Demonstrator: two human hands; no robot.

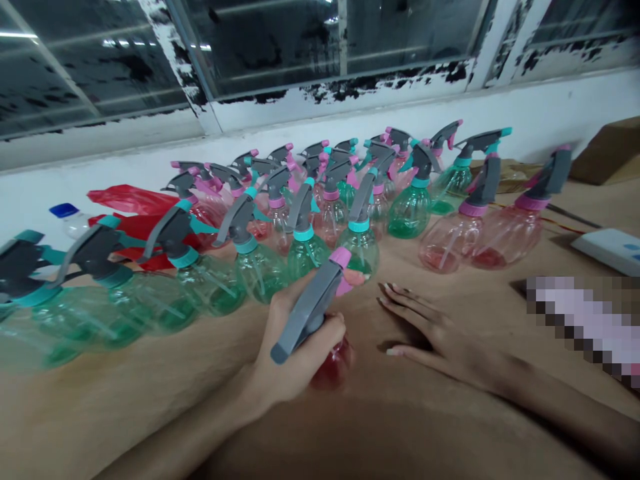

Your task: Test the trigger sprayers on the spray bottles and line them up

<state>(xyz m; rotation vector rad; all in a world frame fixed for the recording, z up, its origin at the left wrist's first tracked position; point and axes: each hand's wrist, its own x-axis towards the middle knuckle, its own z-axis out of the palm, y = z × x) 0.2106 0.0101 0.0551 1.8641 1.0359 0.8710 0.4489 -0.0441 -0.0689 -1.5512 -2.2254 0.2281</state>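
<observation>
Left hand is wrapping tight around pink spray bottle at the neck.
Probably light, slick plastic; right hand is lying spread flat beside it.

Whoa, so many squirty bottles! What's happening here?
A person's left hand grips a pink spray bottle around its neck, low over the brown table. The right hand rests flat and open beside it, holding nothing. Behind them stand crowded rows of green spray bottles and pink ones.

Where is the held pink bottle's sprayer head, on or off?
On: the grey sprayer head tops the pink bottle gripped by the left hand.
</observation>
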